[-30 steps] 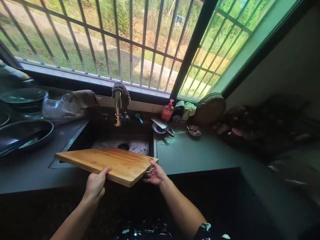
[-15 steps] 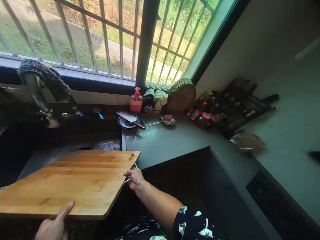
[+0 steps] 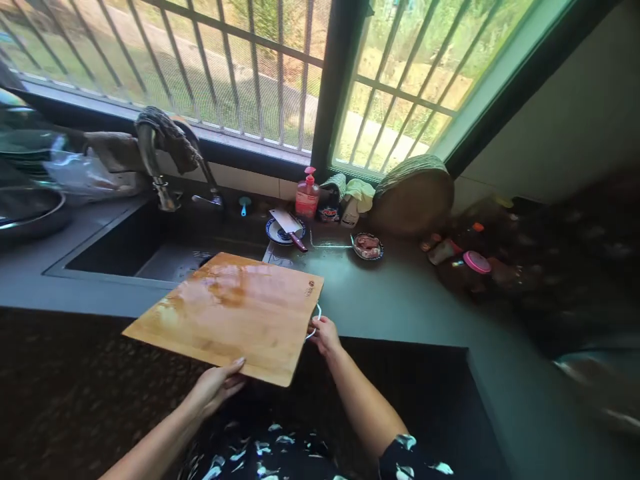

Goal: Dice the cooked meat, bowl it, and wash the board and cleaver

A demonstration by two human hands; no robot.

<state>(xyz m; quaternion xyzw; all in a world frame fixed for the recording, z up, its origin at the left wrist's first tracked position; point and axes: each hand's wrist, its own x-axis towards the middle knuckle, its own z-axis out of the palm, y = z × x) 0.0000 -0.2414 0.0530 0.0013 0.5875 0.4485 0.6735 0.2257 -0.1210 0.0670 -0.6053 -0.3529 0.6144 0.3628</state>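
Observation:
A wooden cutting board [image 3: 240, 320] with a wet, shiny patch on its far left part is held up in front of me, over the counter's front edge. My left hand [image 3: 217, 387] grips its near edge, thumb on top and fingers underneath. At the right side, my right hand [image 3: 325, 333] is closed round the board's white handle [image 3: 319, 312]. Behind the board, a cleaver [image 3: 287, 227] lies across a blue-and-white plate [image 3: 274, 233]. To the right sits a small dish of raw meat [image 3: 368, 247].
The sink [image 3: 115, 247] with its faucet [image 3: 155, 160] lies beyond the board on the left. A pink soap bottle [image 3: 307, 197] and a round wooden block [image 3: 415, 200] stand along the window. Jars, one with a pink lid [image 3: 477, 262], crowd the right corner. A pan [image 3: 35, 217] is far left.
The view has swung left, bringing the whole sink into sight. The board appears farther right and is tilted differently, its wet patch now catching the light. Both hands keep their hold.

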